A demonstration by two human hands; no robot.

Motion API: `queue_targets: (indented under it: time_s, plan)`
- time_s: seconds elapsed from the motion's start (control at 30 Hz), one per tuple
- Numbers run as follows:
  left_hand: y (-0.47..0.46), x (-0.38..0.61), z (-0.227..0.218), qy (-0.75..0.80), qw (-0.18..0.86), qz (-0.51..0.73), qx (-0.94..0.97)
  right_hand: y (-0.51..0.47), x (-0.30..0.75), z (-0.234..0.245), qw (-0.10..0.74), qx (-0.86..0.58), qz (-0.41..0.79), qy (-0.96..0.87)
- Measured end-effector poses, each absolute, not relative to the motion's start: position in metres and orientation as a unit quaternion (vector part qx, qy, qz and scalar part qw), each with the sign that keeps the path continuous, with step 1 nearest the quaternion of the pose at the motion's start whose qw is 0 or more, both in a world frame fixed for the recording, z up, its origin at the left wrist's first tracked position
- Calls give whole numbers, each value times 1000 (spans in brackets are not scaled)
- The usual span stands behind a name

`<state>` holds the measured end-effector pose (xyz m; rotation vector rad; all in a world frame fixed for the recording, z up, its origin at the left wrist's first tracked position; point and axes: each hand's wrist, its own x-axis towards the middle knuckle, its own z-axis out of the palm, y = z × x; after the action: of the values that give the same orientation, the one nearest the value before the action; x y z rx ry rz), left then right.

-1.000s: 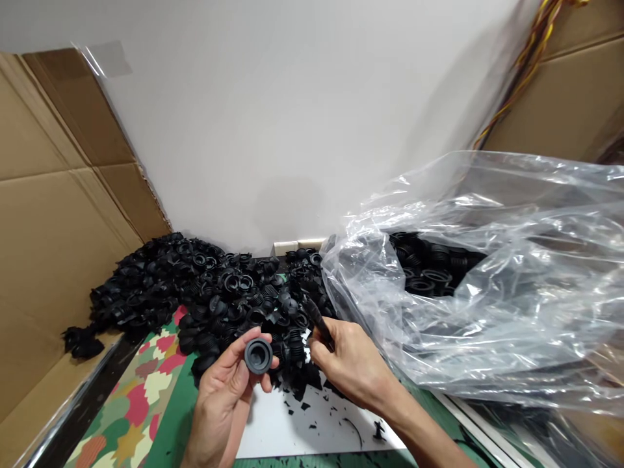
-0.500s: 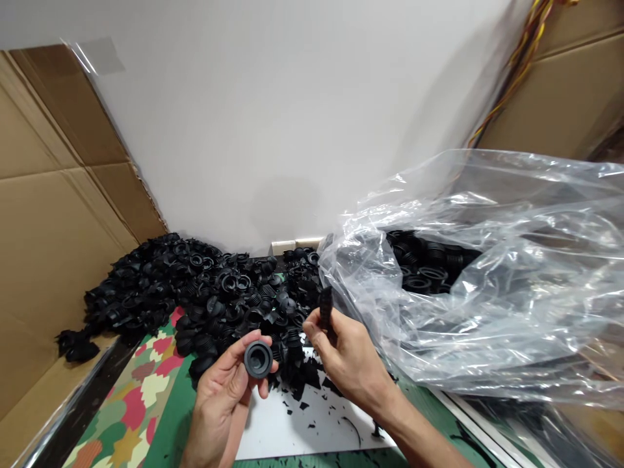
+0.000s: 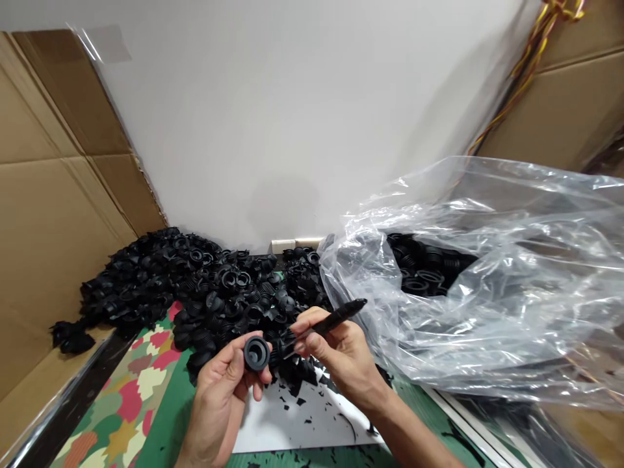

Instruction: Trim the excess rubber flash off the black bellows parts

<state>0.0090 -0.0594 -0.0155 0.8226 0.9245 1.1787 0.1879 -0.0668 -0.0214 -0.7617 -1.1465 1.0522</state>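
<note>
My left hand (image 3: 221,393) pinches a round black rubber part (image 3: 257,353) between thumb and fingers, its open end facing me. My right hand (image 3: 336,354) grips a thin black pen-shaped tool (image 3: 325,323), held like a pencil with its lower tip close to the right side of the part and its upper end pointing up and right. Both hands hover over a white sheet (image 3: 312,422) strewn with black trimmings, just in front of a big heap of the same black parts (image 3: 195,292).
A large clear plastic bag (image 3: 487,286) holding more black parts lies at the right. Cardboard panels (image 3: 49,214) stand at the left and back right, a white wall behind. A camouflage-patterned mat (image 3: 131,403) covers the table; coloured wires (image 3: 531,58) hang top right.
My right hand has turned the black tool from pointing upward to slanting, tip toward the part. My left hand has tilted the part slightly and kept hold of it.
</note>
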Motion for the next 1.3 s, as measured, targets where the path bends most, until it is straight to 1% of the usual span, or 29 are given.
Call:
queue_targets:
  time_s: [0.07,0.17,0.47,0.83,0.9,1.0,1.03,1.07,1.1,1.2,1.3]
  plan:
    - [-59,9,-16,408,661,519,357,-68,185,-21,648,-304,506,-481]
    - [-59,9,-17,410,669,510,353,-70,181,-21,643,-278,535,-472]
    - [-60,12,-15,422,668,496,361,-70,174,-29,633,-289,533,-481]
    - [-60,11,-17,423,674,481,369,-74,165,-20,610,-269,606,-435]
    - [-60,11,-20,416,676,479,374,-76,164,-21,632,-289,553,-459]
    - [-62,12,-22,402,688,465,386,-77,164,-22,682,-344,374,-527]
    - [-63,13,-23,399,692,460,387,-77,164,-22,692,-354,329,-537]
    - [-63,14,-23,398,695,458,386,-76,165,-22,700,-358,310,-535]
    - [-64,15,-22,400,695,458,384,-76,166,-22,707,-357,316,-522]
    - [-64,16,-21,411,687,462,381,-74,169,-23,704,-346,395,-479]
    - [-64,17,-19,417,679,463,388,-75,171,-22,656,-357,442,-496]
